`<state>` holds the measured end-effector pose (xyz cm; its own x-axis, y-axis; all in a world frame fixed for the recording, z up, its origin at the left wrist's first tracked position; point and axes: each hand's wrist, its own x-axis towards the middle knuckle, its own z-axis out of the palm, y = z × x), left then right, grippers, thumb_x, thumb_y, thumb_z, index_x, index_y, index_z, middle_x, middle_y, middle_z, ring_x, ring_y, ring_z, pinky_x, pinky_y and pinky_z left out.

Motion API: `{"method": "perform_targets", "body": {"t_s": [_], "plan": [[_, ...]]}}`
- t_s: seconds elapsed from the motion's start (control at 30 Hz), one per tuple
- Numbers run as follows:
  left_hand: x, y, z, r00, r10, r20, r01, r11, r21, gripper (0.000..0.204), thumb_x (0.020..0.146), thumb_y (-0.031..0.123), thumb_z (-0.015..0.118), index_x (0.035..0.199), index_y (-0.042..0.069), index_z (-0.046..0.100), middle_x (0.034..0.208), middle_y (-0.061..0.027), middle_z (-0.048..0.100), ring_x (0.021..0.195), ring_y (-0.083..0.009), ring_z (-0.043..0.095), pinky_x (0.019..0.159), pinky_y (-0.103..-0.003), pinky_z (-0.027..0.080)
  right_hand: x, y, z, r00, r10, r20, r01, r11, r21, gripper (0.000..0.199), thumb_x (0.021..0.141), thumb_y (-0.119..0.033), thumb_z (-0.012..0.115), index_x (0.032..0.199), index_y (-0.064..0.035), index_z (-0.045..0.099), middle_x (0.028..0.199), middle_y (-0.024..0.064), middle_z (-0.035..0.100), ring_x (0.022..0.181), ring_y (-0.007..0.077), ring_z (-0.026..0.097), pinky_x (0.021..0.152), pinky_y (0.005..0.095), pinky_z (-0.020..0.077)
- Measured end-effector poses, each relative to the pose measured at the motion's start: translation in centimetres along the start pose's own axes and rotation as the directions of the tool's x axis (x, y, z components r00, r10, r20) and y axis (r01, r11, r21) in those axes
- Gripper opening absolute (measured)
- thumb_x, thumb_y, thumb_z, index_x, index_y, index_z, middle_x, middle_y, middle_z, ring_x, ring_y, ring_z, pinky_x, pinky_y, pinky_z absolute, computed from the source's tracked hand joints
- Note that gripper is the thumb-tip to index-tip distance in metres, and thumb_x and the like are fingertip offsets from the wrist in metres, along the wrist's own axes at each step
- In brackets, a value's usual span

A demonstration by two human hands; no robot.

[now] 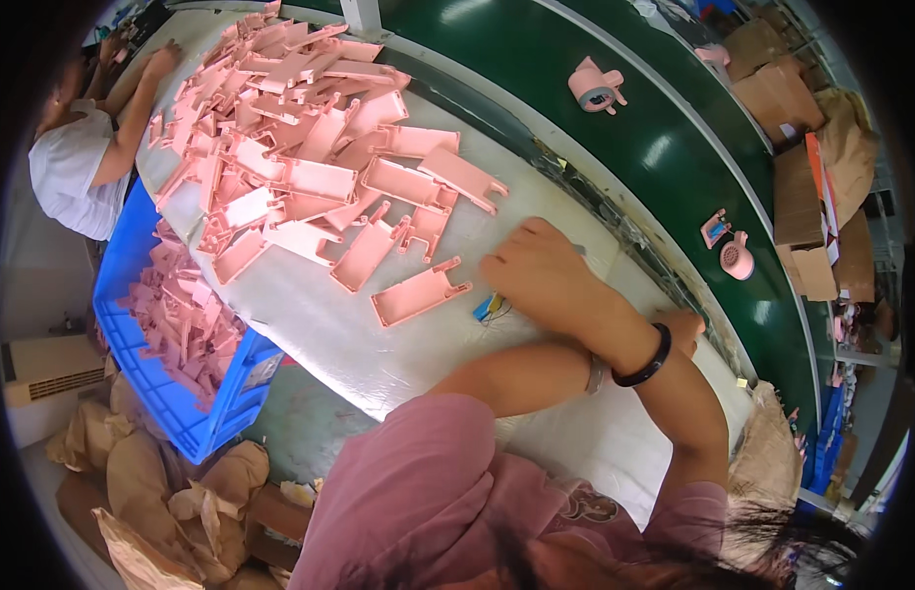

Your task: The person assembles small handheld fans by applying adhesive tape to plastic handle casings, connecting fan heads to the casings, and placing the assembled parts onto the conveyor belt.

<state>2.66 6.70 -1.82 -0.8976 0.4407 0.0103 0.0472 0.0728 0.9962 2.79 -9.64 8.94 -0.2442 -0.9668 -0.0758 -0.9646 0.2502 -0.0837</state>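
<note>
My forearms cross, the right over the left. My right hand [536,264] is low over the table with its fingers curled closed; what they hold, if anything, is hidden. A small blue part with thin wires [488,307] shows just below that hand, touching it or close by. My left hand [684,328] reaches out to the right by the table's far edge, mostly hidden behind my right wrist, so its fingers do not show clearly. Nearest my right hand lie a single pink plastic shell [418,293] and a large heap of similar shells [310,177].
A green conveyor belt [664,147] runs beyond the table, carrying pink fan-like housings [594,87]. At the left, a blue crate [197,423] holds more pink parts. Another person [84,162] works at far left. Brown paper and cardboard boxes [806,192] stand around.
</note>
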Motion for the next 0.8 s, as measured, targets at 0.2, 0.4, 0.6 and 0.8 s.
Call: {"method": "perform_targets", "body": {"t_s": [0.2, 0.4, 0.6, 0.8], "plan": [[-0.5, 0.6, 2.0, 0.936, 0.338, -0.1, -0.352, 0.893, -0.279, 0.008, 0.073, 0.005, 0.058, 0.073, 0.007, 0.05, 0.072, -0.007, 0.051, 0.073, -0.022, 0.055, 0.063, -0.037, 0.043, -12.4, 3.0, -2.4, 0.745, 0.654, -0.129, -0.41, 0.602, 0.686, 0.019, 0.076, -0.001, 0.058, 0.095, -0.0054, 0.061, 0.077, 0.006, 0.061, 0.072, 0.0174, 0.055, 0.069, 0.0274, 0.043], [0.2, -0.7, 2.5, 0.748, 0.631, -0.206, -0.608, 0.776, 0.17, 0.022, 0.072, 0.004, 0.058, 0.094, 0.008, 0.054, 0.084, -0.0114, 0.058, 0.086, -0.0316, 0.058, 0.075, -0.036, 0.047, -24.1, 3.1, 1.5, 0.342, 0.915, -0.214, 0.107, 0.189, 0.976, 0.011, 0.094, -0.011, 0.051, 0.098, -0.0011, 0.053, 0.066, -0.003, 0.04, 0.062, 0.0059, 0.037, 0.059, 0.0205, 0.03], [-2.4, 1.8, 0.2, 0.895, 0.414, 0.169, -0.447, 0.821, 0.355, 0.012, 0.07, 0.008, 0.061, 0.082, 0.007, 0.062, 0.094, -0.0143, 0.062, 0.088, -0.0367, 0.059, 0.076, -0.044, 0.048, -30.5, 1.0, 2.1, -0.043, 0.961, -0.274, 0.328, 0.273, 0.905, 0.019, 0.096, -0.012, 0.05, 0.106, 0.0029, 0.052, 0.062, -0.0056, 0.032, 0.058, 0.0041, 0.032, 0.058, 0.0185, 0.0282], [-2.6, 1.9, -0.1, 0.95, 0.311, -0.011, -0.309, 0.946, 0.093, 0.05, 0.066, 0.001, 0.057, 0.115, -0.001, 0.052, 0.112, -0.0205, 0.055, 0.104, -0.0359, 0.054, 0.089, -0.041, 0.044, -33.7, -1.8, 2.3, -0.054, 0.984, -0.168, -0.119, 0.161, 0.98, 0.017, 0.095, -0.009, 0.048, 0.107, -0.0007, 0.056, 0.064, -0.0057, 0.038, 0.056, 0.0018, 0.032, 0.055, 0.0163, 0.0296]]}}
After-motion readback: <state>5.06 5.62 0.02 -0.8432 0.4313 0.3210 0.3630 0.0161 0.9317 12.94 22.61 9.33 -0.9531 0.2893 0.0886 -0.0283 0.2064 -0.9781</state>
